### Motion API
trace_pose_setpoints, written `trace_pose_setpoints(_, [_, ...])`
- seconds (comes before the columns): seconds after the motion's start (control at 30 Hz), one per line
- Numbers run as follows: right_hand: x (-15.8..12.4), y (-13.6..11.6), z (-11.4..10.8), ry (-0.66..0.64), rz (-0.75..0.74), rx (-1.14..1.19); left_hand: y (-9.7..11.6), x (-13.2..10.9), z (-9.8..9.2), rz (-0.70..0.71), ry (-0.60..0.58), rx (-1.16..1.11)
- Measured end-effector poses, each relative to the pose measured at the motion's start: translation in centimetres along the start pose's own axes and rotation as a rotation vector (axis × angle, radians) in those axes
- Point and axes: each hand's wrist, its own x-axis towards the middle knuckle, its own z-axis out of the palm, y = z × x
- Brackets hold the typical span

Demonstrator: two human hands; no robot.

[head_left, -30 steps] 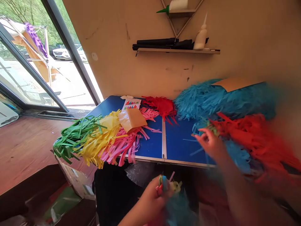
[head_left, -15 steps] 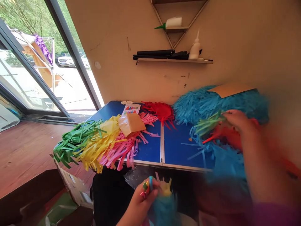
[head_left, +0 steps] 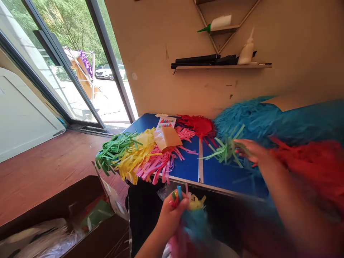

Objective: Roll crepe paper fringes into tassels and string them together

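Note:
My left hand point(head_left: 170, 215) is low in front of the table, closed round a bundle of mixed coloured paper strips point(head_left: 192, 218) with blue, yellow, pink and red showing. My right hand point(head_left: 252, 152) reaches over the blue table point(head_left: 188, 166), pinching a small bunch of green paper strips point(head_left: 224, 148) that fans out to the left. The right hand and arm are blurred by motion. Behind it lie a big blue fringe mass point(head_left: 258, 116) and a red fringe mass point(head_left: 314, 168).
Green point(head_left: 114, 152), yellow point(head_left: 134, 157) and pink fringe piles point(head_left: 161, 163) hang over the table's left edge, with a brown paper bag point(head_left: 168, 138) on top. A red fringe pile point(head_left: 200, 125) lies at the back. An open cardboard box point(head_left: 67, 222) sits at lower left. Wall shelves hold glue bottles point(head_left: 245, 52).
The camera view has shifted left. My right hand has pulled the green strips out of the fringe mass and moved left over the table. The left hand stays closed on its bundle.

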Motion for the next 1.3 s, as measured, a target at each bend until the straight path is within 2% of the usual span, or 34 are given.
trace_pose_setpoints(0.1, [-0.7, 1.6, 2.1, 0.18, 0.126, -0.213, -0.6, 0.2, -0.8, -0.003, 0.085, -0.003])
trace_pose_setpoints(0.17, [-1.4, 2.1, 2.8, 0.247, 0.103, -0.31, -0.9, 0.3, -1.3, -0.024, 0.115, -0.029])
trace_pose_setpoints(0.23, [-2.0, 2.1, 3.6, 0.164, -0.004, -0.357, -1.2, 0.5, -1.5, -0.047, 0.143, -0.04])
trace_pose_setpoints(0.3, [-2.3, 1.9, 5.2, -0.007, -0.139, -0.386, -1.3, 0.7, -1.5, -0.065, 0.165, -0.029])
trace_pose_setpoints(0.4, [-1.8, 1.0, 8.6, -0.222, -0.284, -0.448, -1.4, 1.0, -1.2, -0.066, 0.149, 0.004])
trace_pose_setpoints(0.47, [-0.9, 0.2, 10.8, -0.313, -0.325, -0.517, -1.4, 1.0, -0.9, -0.058, 0.11, 0.021])
trace_pose_setpoints(0.6, [1.2, -1.7, 14.5, -0.405, -0.309, -0.671, -1.7, 0.5, -0.8, -0.052, 0.025, 0.05])
trace_pose_setpoints(0.7, [2.1, -2.9, 16.4, -0.465, -0.258, -0.756, -2.0, -0.3, -1.2, -0.069, 0.007, 0.076])
trace_pose_setpoints(0.8, [2.5, -4.1, 17.1, -0.489, -0.209, -0.776, -2.0, -0.8, -1.9, -0.107, 0.018, 0.08])
trace_pose_setpoints(0.87, [2.1, -4.9, 16.2, -0.464, -0.195, -0.733, -1.9, -0.7, -2.3, -0.13, 0.048, 0.081])
trace_pose_setpoints(0.93, [0.4, -5.6, 14.1, -0.433, -0.182, -0.65, -1.9, -0.3, -2.7, -0.141, 0.071, 0.086])
trace_pose_setpoints(1.0, [-3.2, -6.1, 11.5, -0.45, -0.169, -0.524, -2.0, 0.2, -2.8, -0.123, 0.062, 0.093])
trace_pose_setpoints(1.07, [-8.5, -6.3, 9.3, -0.558, -0.183, -0.342, -2.2, 0.6, -2.6, -0.088, 0.02, 0.09])
trace_pose_setpoints(1.1, [-11.4, -6.3, 8.7, -0.637, -0.169, -0.086, -2.4, 0.8, -2.3, -0.075, -0.018, 0.078])
trace_pose_setpoints(1.17, [-16.8, -6.1, 8.2, -0.746, -0.14, 0.232, -2.8, 0.9, -1.3, -0.058, -0.112, 0.027])
trace_pose_setpoints(1.23, [-20.5, -5.7, 8.6, -0.661, -0.075, 0.392, -3.2, 0.7, 0.0, -0.05, -0.194, -0.041])
trace_pose_setpoints(1.3, [-22.1, -5.1, 9.2, -0.52, -0.007, 0.482, -3.6, 0.6, 1.3, -0.055, -0.24, -0.099])
